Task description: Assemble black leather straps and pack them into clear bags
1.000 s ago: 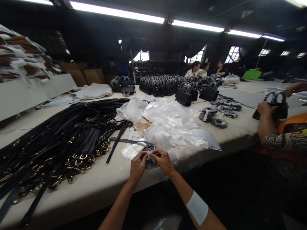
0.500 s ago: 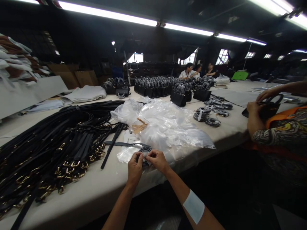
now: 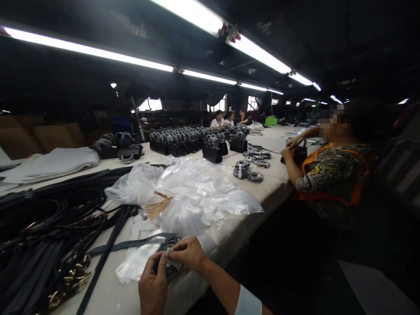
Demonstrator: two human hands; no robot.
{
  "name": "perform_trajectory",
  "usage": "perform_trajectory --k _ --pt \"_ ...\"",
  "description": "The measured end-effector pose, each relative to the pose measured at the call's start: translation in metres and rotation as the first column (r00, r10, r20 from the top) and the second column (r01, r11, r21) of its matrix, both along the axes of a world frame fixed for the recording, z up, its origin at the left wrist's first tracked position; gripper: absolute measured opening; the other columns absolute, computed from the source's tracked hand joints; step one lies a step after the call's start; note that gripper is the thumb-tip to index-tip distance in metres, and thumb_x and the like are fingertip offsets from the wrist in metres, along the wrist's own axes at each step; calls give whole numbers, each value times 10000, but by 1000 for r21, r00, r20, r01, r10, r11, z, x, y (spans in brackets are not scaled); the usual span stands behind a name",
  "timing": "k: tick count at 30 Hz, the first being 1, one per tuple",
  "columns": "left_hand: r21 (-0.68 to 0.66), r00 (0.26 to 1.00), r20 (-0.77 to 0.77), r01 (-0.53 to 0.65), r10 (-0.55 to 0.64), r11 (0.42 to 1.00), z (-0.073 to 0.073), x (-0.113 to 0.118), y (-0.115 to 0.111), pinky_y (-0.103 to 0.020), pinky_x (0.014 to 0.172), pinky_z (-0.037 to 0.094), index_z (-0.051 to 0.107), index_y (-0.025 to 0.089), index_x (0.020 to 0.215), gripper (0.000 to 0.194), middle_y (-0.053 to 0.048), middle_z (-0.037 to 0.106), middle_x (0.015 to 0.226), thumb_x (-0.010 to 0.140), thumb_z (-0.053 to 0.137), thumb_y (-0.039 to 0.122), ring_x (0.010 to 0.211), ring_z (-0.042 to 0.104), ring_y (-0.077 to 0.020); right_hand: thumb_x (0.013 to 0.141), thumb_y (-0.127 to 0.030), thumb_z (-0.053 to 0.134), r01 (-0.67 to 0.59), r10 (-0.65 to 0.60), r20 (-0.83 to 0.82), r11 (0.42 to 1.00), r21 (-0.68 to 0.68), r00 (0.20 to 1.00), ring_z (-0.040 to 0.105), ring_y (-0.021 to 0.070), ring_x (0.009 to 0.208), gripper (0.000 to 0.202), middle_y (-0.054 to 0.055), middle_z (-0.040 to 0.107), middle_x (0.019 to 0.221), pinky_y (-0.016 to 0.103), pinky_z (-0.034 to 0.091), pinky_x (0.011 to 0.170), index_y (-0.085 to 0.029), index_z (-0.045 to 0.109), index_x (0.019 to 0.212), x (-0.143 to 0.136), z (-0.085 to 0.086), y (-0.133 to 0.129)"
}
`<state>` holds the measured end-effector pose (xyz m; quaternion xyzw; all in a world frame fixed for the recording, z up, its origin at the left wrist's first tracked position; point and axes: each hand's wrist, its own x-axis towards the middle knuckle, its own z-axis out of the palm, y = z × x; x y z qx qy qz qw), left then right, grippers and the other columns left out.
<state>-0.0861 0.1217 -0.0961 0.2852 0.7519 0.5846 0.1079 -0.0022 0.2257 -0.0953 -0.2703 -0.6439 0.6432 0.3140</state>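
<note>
Coiled strap [image 3: 168, 242] is lying just before the plastic bags [image 3: 200, 188], already wound, while left hand [image 3: 153, 282] and right hand [image 3: 193, 253] are pinching a pale strip [image 3: 169, 252] against it, uncoiled straps [image 3: 36, 267] remaining left of the bags.

From the left hand [image 3: 153, 275], bare tabletop [image 3: 113, 286] offers a lane at 9 o'clock, stopped by a long black strap [image 3: 104, 262] and, beyond, piled straps [image 3: 37, 262]. Heaped plastic bags [image 3: 200, 188] block 1 o'clock. From the right hand [image 3: 190, 253], open space lies at 3 o'clock, past the table edge [image 3: 253, 222].
</note>
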Motion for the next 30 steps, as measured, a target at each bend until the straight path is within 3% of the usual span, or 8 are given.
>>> perform_trajectory --k 5,10,16,20,26,28,30 --pt "38 991 -128 -43 48 998 -5 7 1 -375 790 501 630 231 819 393 -30 679 822 755 525 604 823 634 -256 639 -269 728 29 -35 86 997 72 996 580 116 556 142 -4 690 618 211 432 552 -198 790 746 -3 3 -6" --pt "121 953 -301 4 33 993 -17 6 3 -374 822 481 612 233 820 241 -33 643 859 831 508 450 849 612 -235 641 -206 679 129 -175 197 965 227 965 594 153 587 168 12 697 617 233 390 541 -219 791 766 -3 9 -16" --pt "200 875 -482 54 51 978 -25 1 4 -387 866 474 635 239 791 164 -38 658 826 841 534 359 841 619 -230 667 -202 657 123 -203 241 943 310 949 628 165 625 173 17 731 683 251 420 600 -249 787 770 -2 7 -19" --pt "127 924 -381 28 23 992 -18 2 -1 -387 855 494 648 240 800 236 -41 682 851 814 527 442 853 639 -243 668 -223 670 147 -236 246 932 330 940 615 167 618 138 25 718 663 260 414 605 -228 778 753 -1 7 -19" --pt "-174 987 -137 57 -81 983 1 -17 -9 -390 843 514 647 274 981 407 -27 726 986 720 552 571 977 662 -294 691 -258 699 167 -225 181 942 290 957 548 115 555 130 -10 655 608 209 361 525 -213 760 797 3 4 -19" --pt "-210 983 -121 112 -140 971 7 -27 -7 -371 839 512 662 275 992 467 -19 735 978 656 616 596 973 664 -299 685 -229 698 184 -236 154 938 294 959 512 104 537 109 -30 606 571 208 346 526 -214 746 782 3 3 -20" --pt "-229 960 -87 241 -266 943 12 -37 -4 -331 781 513 694 258 875 440 -8 739 871 620 655 614 886 668 -281 677 -209 700 195 -241 130 936 292 962 490 96 531 111 -43 584 574 206 344 529 -211 721 786 3 1 -21"
